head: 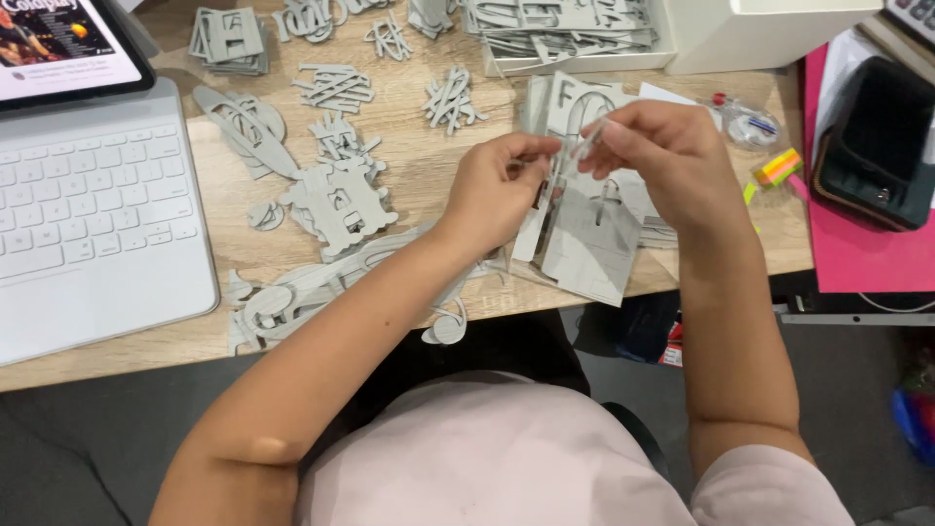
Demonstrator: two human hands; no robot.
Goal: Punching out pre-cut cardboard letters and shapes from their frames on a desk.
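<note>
Both hands meet above the near edge of a pale wood-grain desk [419, 146]: the left hand [497, 190] pinches a thin, flat grey cut-out strip [557, 173] between thumb and fingertips, while the right hand [662, 156] is clenched on the same strip's upper end, just beside the left. Directly beneath the grip lie flat grey die-cut sheets [589, 244] with matte, card-like faces and letter-shaped holes, one overhanging the desk edge. Left of the grip, loose grey pieces [336, 200] lie scattered toward a white keyboard [88, 224]; right of it sit a bright sticky-note pad [777, 168] and a pink folder [857, 263].
</note>
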